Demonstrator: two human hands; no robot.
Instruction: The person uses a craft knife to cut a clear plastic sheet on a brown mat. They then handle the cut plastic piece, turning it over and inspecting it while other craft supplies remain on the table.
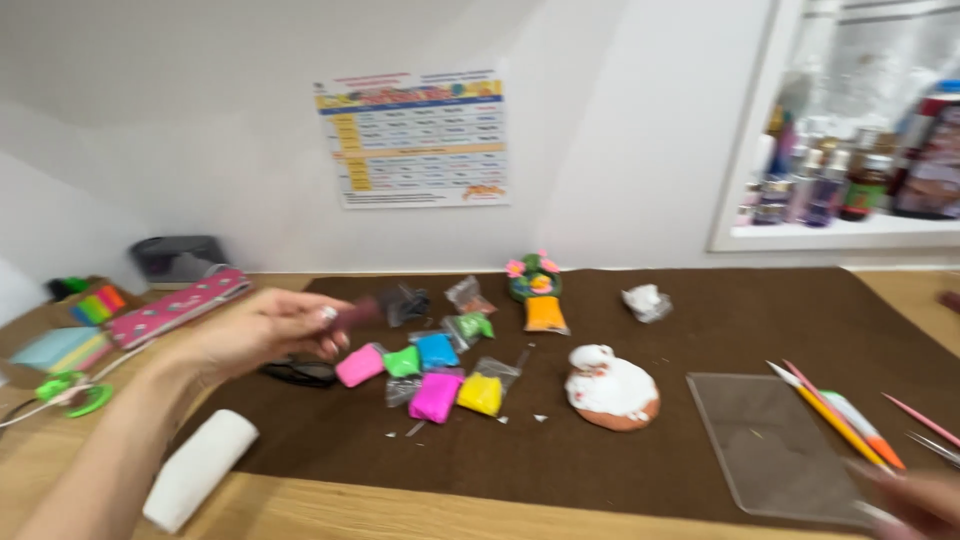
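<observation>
The left forearm comes in from the lower left, nearest the lens, and its left hand (262,335) hangs over the edge of the dark brown mat (700,330) that covers most of the wooden bench (300,510). The fingers are curled together, pinching a small dark, maroon-looking piece (355,314) at the fingertips; motion blur hides what exactly it is. At the bottom right corner, the right hand (915,500) shows only as a blurred sliver at the frame's corner, touching or just over the near corner of a clear plastic sheet (775,445); whether it is spread or closed I cannot tell.

Just beyond the left hand lies a cluster of small bags of modelling clay (432,372): pink, green, blue, magenta and yellow close together, with an orange bag (545,314) a little farther back. A black lump (300,372) sits under the left hand on the mat. Right of the bags rests a brown clay mound topped with white (610,388). A small green and pink clay figure (533,275) stands behind the orange bag, and a crumpled white scrap (647,301) lies to its right.

Sculpting tools (835,420) with orange and pink handles lie beside the plastic sheet. A white roll (200,468) lies on the near left, green-handled scissors (72,392) and a pink spotted case (178,306) farther left. A timetable chart (415,138) hangs on the wall.
</observation>
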